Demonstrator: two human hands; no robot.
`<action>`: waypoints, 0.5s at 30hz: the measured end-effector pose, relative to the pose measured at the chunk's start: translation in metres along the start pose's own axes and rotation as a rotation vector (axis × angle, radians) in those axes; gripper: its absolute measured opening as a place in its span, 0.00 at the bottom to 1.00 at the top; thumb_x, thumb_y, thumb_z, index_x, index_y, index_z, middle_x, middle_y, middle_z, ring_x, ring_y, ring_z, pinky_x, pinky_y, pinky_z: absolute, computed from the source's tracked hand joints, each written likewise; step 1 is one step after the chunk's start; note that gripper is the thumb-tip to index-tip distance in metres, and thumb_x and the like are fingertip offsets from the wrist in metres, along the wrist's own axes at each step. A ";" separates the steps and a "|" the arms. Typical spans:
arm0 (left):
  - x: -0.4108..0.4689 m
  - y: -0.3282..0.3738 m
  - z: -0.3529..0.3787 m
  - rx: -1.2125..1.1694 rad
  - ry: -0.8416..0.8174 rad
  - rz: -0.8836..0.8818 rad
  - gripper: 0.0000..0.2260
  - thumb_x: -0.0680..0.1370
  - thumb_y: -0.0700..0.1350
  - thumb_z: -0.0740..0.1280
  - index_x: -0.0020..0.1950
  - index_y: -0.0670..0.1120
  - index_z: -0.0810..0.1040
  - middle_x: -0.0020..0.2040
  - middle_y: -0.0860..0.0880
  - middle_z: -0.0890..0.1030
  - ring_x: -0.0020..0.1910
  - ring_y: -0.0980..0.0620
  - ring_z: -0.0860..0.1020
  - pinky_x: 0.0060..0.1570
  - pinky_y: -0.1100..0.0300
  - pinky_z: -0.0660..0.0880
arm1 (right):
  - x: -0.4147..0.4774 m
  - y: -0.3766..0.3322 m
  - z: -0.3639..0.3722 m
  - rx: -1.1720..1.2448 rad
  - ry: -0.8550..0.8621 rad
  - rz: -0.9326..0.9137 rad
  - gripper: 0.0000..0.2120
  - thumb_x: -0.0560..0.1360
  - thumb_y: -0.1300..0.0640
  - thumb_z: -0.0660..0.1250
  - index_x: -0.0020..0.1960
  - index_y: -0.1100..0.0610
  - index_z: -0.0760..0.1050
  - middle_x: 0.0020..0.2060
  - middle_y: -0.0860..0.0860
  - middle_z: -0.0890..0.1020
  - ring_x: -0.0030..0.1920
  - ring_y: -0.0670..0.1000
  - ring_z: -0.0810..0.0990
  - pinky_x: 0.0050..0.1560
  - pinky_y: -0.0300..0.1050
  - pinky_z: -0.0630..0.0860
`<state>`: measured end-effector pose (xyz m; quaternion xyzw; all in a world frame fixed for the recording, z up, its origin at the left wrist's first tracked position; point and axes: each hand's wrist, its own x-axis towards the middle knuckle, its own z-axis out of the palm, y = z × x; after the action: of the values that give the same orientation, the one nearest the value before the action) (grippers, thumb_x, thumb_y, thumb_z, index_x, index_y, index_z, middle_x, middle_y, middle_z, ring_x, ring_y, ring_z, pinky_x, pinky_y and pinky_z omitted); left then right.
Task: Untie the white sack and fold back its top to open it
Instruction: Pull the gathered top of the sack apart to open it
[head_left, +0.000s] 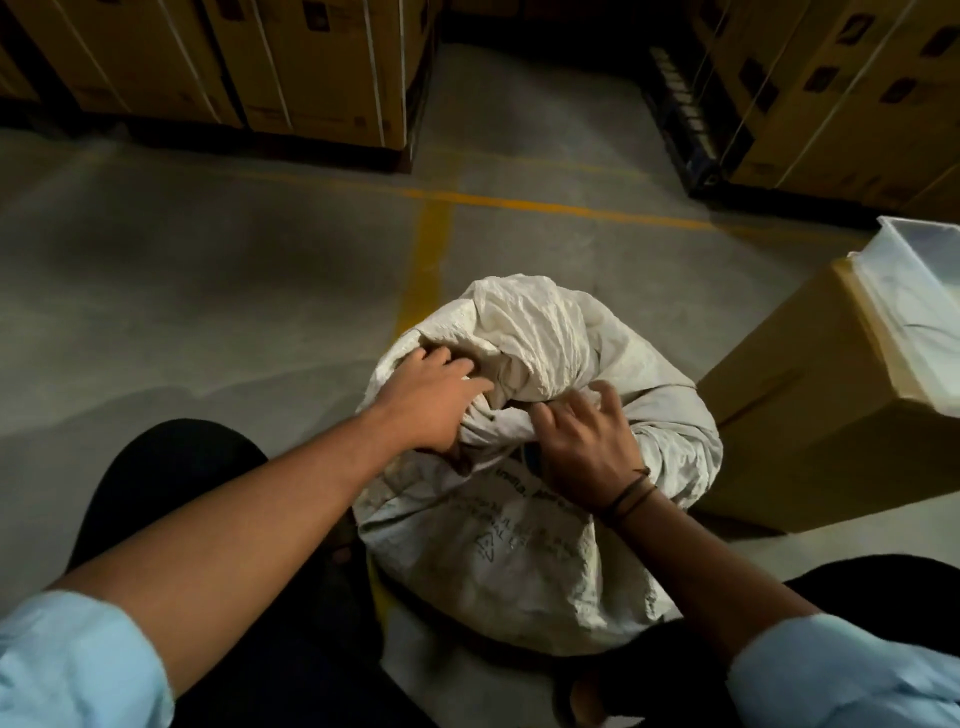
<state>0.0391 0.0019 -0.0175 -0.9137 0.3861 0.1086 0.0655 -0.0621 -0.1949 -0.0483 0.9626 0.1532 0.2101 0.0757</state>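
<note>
A white woven sack (519, 545) with faint printed lettering stands on the concrete floor between my knees. Its top is gathered into a twisted, bunched neck (535, 338) that leans away from me. My left hand (431, 400) reaches onto the left side of the neck, fingers dug into the folds of cloth. My right hand (582, 447) lies on the near right side of the neck, fingers curled into the bunched fabric. I can make out no tie or cord; the hands cover the narrowest part.
A tall brown carton (810, 415) lies right of the sack, with a clear plastic tub (919, 291) on it. Stacks of strapped cartons on pallets (291, 78) line the far side. Yellow lines (426, 260) mark the grey floor.
</note>
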 end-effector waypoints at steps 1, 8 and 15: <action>-0.002 -0.005 -0.003 -0.033 0.015 0.051 0.48 0.61 0.74 0.72 0.77 0.62 0.61 0.77 0.52 0.65 0.71 0.45 0.64 0.70 0.47 0.62 | 0.002 0.003 -0.004 0.000 0.029 -0.001 0.08 0.75 0.54 0.63 0.49 0.57 0.78 0.37 0.53 0.83 0.41 0.58 0.81 0.54 0.59 0.72; -0.004 0.001 0.002 -0.122 0.210 0.088 0.37 0.62 0.68 0.73 0.67 0.54 0.74 0.62 0.53 0.76 0.63 0.50 0.73 0.61 0.54 0.72 | 0.019 0.019 -0.014 -0.005 0.023 0.035 0.09 0.71 0.60 0.66 0.50 0.60 0.78 0.52 0.56 0.84 0.52 0.61 0.80 0.47 0.55 0.72; 0.003 -0.002 -0.021 -0.051 0.557 0.013 0.22 0.69 0.39 0.64 0.61 0.54 0.82 0.53 0.55 0.85 0.52 0.50 0.81 0.51 0.53 0.77 | 0.035 0.007 -0.012 0.318 -0.054 0.127 0.18 0.72 0.64 0.63 0.61 0.63 0.70 0.75 0.62 0.62 0.64 0.63 0.73 0.58 0.54 0.78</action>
<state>0.0459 -0.0033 0.0023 -0.9073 0.3920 -0.1364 -0.0669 -0.0353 -0.1893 -0.0232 0.9755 0.1211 0.1615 -0.0871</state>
